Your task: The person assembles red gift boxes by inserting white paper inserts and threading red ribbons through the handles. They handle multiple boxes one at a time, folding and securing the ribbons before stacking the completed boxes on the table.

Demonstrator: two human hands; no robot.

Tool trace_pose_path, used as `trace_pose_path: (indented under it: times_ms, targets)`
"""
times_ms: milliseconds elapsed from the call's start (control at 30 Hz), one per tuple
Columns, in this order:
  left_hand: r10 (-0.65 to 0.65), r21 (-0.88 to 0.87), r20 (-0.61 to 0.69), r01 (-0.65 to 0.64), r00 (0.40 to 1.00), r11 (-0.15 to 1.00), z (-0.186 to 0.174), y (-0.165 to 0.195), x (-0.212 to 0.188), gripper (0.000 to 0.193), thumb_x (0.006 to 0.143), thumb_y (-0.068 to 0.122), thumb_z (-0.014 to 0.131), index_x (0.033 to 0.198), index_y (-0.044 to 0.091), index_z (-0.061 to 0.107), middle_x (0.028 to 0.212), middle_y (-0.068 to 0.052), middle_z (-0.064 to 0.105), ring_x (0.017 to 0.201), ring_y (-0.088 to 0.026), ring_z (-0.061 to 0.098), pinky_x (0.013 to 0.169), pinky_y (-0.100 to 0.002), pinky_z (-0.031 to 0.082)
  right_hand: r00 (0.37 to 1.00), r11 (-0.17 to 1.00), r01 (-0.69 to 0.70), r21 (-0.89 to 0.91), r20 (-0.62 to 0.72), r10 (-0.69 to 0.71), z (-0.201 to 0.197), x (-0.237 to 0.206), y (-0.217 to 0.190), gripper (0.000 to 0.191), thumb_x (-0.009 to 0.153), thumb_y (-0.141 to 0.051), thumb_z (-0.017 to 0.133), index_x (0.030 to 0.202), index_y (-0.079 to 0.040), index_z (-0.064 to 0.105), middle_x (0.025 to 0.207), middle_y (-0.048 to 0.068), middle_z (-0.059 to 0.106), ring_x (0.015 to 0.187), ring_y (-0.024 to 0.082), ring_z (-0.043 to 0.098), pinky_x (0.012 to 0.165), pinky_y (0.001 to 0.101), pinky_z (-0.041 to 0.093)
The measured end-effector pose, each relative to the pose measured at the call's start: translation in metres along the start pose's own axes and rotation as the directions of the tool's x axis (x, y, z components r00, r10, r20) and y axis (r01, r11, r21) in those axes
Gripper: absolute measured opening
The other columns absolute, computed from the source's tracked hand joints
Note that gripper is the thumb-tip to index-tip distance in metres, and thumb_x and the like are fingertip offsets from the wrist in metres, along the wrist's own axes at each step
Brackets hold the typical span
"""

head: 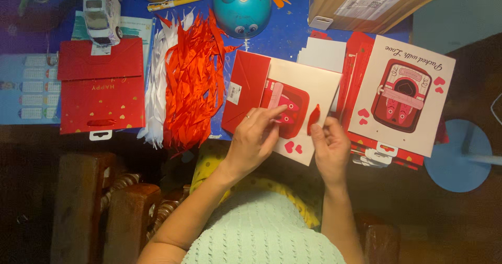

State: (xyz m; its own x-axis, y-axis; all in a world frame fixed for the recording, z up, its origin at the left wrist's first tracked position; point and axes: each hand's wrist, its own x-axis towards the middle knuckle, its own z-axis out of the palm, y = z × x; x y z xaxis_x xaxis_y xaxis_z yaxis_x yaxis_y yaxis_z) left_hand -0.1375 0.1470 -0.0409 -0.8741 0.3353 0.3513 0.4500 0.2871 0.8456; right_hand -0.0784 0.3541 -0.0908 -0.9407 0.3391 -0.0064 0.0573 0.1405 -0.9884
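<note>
Two bare hands were seen over one flat paper gift bag (pixel 308 94), cream on its face with a red printed panel and small red hearts, which lay at the near edge of the blue table (pixel 293 34). The left hand (pixel 253 136) was pressed flat on the bag's face, its fingers spread and extended over the red panel, nothing being pinched. One short red ribbon piece (pixel 313 117), glossy and pointed, was held pinched between thumb and fingertips of the right hand (pixel 329 144), just at the bag's right edge. To the right of that bag a stack of like bags (pixel 402 94) was topped by one cream face with a red picture; how many lay beneath could not be told. To the bag's left a heap of red satin ribbon strips (pixel 196 81) was spread, too many to count, with a smaller bundle of white strips (pixel 157 81) beside it. Further left one red bag with gold hearts (pixel 102 91) lay flat. Beyond the bag one round turquoise plastic toy (pixel 242 8), one cardboard box (pixel 374 2) and one yellow marker (pixel 175 2) were set
</note>
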Motion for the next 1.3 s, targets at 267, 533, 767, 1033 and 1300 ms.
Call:
trace_pose_path:
  times_ms: [267,533,767,1033,1300]
  targets:
    - [0.223,0.120,-0.011,-0.220,0.975,0.968,0.007,0.008,0.002,0.060,0.086,0.015,0.082,0.140,0.014,0.056,0.143,-0.010,0.054,0.143,-0.034,0.044,0.119,-0.046,0.042,0.967,0.903,0.249,0.350,-0.143,-0.211,0.000,0.006,-0.018,0.027,0.109,-0.002,0.059,0.133,-0.001,0.046,0.125,0.010,0.065,0.106,0.012,0.061,0.096,0.0268,0.049]
    - [0.321,0.286,0.001,-0.307,0.947,0.908,-0.003,-0.007,-0.003,0.088,0.082,0.033,0.085,0.156,0.018,0.040,0.163,-0.015,0.034,0.156,-0.038,0.024,0.127,-0.065,0.015,0.950,0.800,0.311,0.514,-0.149,-0.274,0.039,0.016,-0.063,0.060,0.110,-0.003,0.060,0.160,-0.003,0.027,0.162,0.009,0.045,0.142,0.018,0.053,0.124,0.0351,0.042]
    - [0.134,0.329,-0.124,-0.087,0.983,0.940,-0.017,-0.020,-0.007,0.079,0.081,-0.007,0.062,0.156,0.013,0.047,0.165,-0.019,0.039,0.159,-0.042,0.034,0.133,-0.061,0.027,0.970,0.831,0.190,0.522,0.033,-0.243,0.057,0.014,-0.065,0.063,0.107,-0.004,0.063,0.162,0.002,0.033,0.149,0.013,0.051,0.132,0.021,0.054,0.118,0.0374,0.042]
    - [0.356,0.345,-0.025,-0.327,0.934,0.880,-0.030,-0.031,-0.001,0.038,0.093,0.009,0.072,0.130,0.018,0.071,0.140,-0.006,0.065,0.139,-0.024,0.056,0.129,-0.058,0.023,0.991,0.874,0.132,0.467,-0.028,-0.134,0.034,0.020,-0.053,0.062,0.111,-0.041,0.046,0.147,0.009,0.049,0.134,0.022,0.062,0.127,0.028,0.061,0.109,0.0421,0.047]
    - [0.442,0.266,0.064,-0.442,0.895,0.856,-0.030,-0.036,0.000,0.020,0.090,0.010,0.078,0.105,0.022,0.075,0.118,0.011,0.072,0.134,-0.017,0.059,0.130,-0.057,0.009,0.981,0.881,-0.194,0.432,0.106,0.164,-0.023,0.053,-0.011,0.059,0.102,-0.030,0.054,0.142,0.013,0.054,0.132,0.019,0.066,0.119,0.024,0.065,0.107,0.0369,0.049]
